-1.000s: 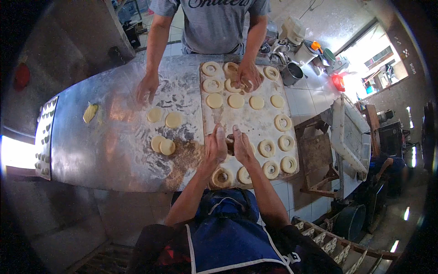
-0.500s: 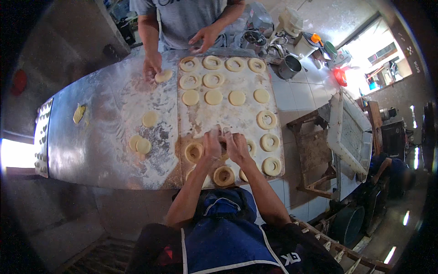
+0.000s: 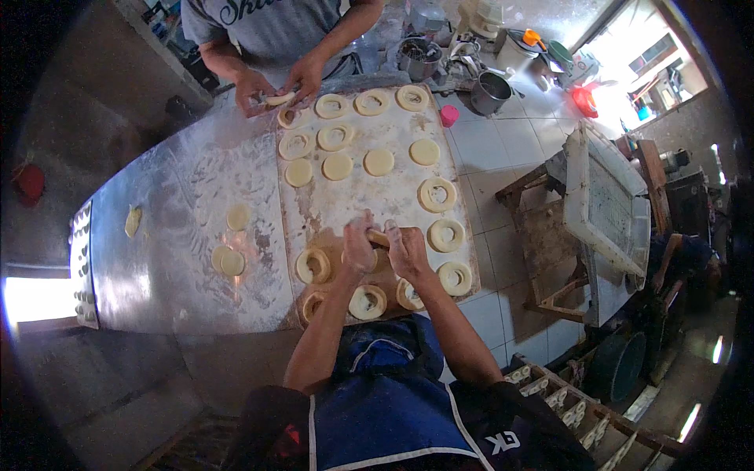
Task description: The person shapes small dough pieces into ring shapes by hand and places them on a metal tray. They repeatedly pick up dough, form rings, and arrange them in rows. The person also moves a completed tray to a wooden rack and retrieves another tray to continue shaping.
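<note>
Between my left hand [image 3: 359, 247] and my right hand [image 3: 408, 253] is a dough ring [image 3: 378, 237], raised off the board and tilted, with the fingers of both hands curled round it. My hands hide much of it. Below them lies the floured board [image 3: 353, 208]. Several dough rings sit on it, including one [image 3: 314, 266] left of my left hand, one [image 3: 367, 301] near my wrists and one [image 3: 447, 235] right of my right hand. A row of flat dough discs [image 3: 338, 166] lies farther up the board.
Across the table a person [image 3: 287, 78] holds a piece of dough [image 3: 280, 99] in both hands. Loose discs [image 3: 232, 262] lie on the floured metal table [image 3: 169, 275]. A pink cup [image 3: 448, 115] stands by the board's far right edge. Rightward, a white crate [image 3: 580, 212] leans on a wooden frame.
My hands have lifted the dough ring between them. The other person has taken a dough disc off the table into both hands. A pink cup now stands by the board. The view has shifted.
</note>
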### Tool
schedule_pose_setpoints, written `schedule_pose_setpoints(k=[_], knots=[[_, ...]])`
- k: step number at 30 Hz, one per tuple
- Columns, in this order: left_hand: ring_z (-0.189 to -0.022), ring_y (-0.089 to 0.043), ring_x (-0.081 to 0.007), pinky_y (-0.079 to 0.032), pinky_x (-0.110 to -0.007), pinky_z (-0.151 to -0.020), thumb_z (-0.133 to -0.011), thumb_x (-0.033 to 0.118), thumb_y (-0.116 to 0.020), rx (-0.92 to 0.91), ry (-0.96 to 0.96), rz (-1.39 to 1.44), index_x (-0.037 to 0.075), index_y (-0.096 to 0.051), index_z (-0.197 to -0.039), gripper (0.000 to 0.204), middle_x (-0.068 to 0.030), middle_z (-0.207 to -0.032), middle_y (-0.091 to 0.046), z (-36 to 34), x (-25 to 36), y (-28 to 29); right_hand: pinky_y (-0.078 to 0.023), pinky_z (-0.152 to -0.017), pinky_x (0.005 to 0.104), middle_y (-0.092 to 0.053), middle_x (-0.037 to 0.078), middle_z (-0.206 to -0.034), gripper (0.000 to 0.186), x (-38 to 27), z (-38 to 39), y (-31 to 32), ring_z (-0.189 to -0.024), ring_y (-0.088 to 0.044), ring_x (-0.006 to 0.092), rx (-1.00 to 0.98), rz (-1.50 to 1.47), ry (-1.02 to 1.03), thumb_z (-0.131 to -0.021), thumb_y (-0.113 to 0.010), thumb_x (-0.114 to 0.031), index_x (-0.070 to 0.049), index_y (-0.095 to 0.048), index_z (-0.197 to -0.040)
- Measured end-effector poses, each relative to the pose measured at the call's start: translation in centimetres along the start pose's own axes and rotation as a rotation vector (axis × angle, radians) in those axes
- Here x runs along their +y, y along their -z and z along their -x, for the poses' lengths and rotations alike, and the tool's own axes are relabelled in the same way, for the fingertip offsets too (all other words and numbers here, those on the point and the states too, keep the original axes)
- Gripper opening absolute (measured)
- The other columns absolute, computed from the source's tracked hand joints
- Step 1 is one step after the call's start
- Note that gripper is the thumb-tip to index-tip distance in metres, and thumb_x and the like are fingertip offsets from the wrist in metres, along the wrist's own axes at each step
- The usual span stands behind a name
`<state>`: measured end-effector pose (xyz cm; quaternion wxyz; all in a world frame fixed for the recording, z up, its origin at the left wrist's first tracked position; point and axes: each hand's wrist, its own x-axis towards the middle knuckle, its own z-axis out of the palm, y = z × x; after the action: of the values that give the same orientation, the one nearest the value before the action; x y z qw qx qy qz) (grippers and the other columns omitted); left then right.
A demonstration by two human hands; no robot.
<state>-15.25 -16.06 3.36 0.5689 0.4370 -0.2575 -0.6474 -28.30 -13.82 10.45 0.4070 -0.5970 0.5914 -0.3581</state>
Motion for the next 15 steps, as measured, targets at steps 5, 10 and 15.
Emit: schedule_pose_setpoints(k=[5, 10, 15], knots=[[-0.065, -0.053, -0.0231, -0.044, -0.038, -0.059, -0.097, 0.035, -0.044, -0.141, -0.041, -0.166, 0.0, -0.051, -0.089, 0.037, -0.0124, -0.07, -0.054, -0.4, -1.3, -0.4, -0.043, -0.056, 0.0441, -0.054, 0.024, -0.058, 0.058, 0.2, -0.3, 1.0, -0.053, -0.052, 0.0398, 0.015, 0.023, 0.124, -0.096, -0.044, -0.044, 0.003, -0.059, -0.067], [-0.071, -0.052, -0.019, -0.045, -0.038, -0.063, -0.098, 0.033, -0.045, -0.147, -0.583, -0.668, 0.0, -0.052, -0.091, 0.034, -0.0072, -0.075, -0.05, -1.9, -2.0, -1.0, -0.046, -0.057, 0.0383, -0.062, 0.019, -0.067, 0.035, 0.7, -0.6, 2.4, -0.055, -0.056, 0.0308, 0.008, -0.252, 0.02, -0.089, -0.055, -0.028, 0.003, -0.062, -0.074], [-0.086, -0.058, -0.033, -0.048, -0.043, -0.077, -0.096, 0.027, -0.046, 0.061, -0.103, -0.711, -0.001, -0.055, -0.107, 0.031, -0.0207, -0.098, -0.056, -4.6, 0.6, -3.3, -0.049, -0.063, 0.0375, -0.063, 0.015, -0.07, 0.03, 1.8, -3.8, 5.0, -0.063, -0.06, 0.0288, 0.036, -0.038, 0.149, -0.075, -0.072, -0.019, 0.003, -0.062, -0.092]])
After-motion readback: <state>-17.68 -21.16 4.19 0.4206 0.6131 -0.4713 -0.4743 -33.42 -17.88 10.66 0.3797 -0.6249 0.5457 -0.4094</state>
